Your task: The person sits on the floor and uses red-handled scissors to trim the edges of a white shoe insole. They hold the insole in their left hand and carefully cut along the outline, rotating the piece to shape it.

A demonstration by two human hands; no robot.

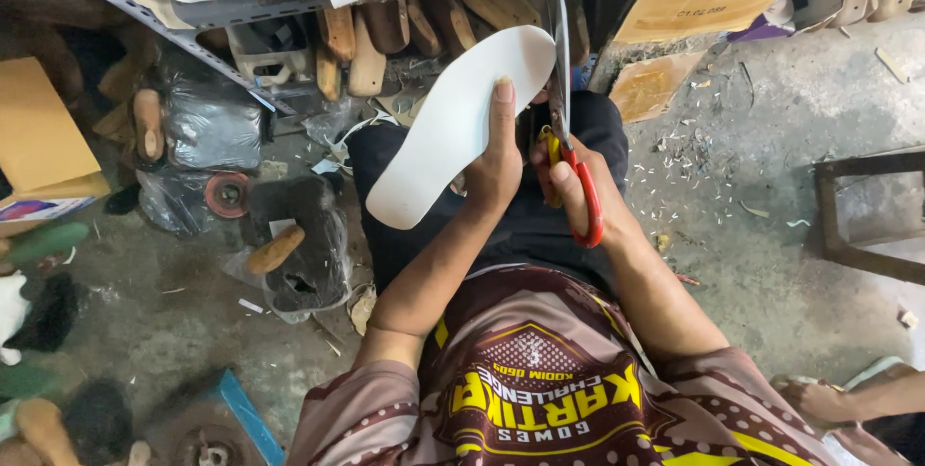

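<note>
Over my lap, just past the dark trousers (540, 225), my left hand (493, 162) grips a white sole-shaped insole (453, 119), thumb laid flat along its face and the other fingers hidden behind it. It slants from near left up to far right, its rounded far end almost under the shelf edge. My right hand (578, 186) is closed through the red and yellow handles of a pair of scissors (564, 100); the long blades point away from me and run along the insole's right edge, at or against it, though I cannot tell whether the blades are parted.

Farther off, under the grey metal shelf (164, 23), wooden shoe lasts (385, 37) stand in a row. To the left, bundles in clear plastic (207, 124) sit on the concrete floor (771, 264), with one more wooden last (275, 249) lying on a dark bag near my knee. Pale trimmings litter the floor to the right, beside a dark stool frame (867, 206).
</note>
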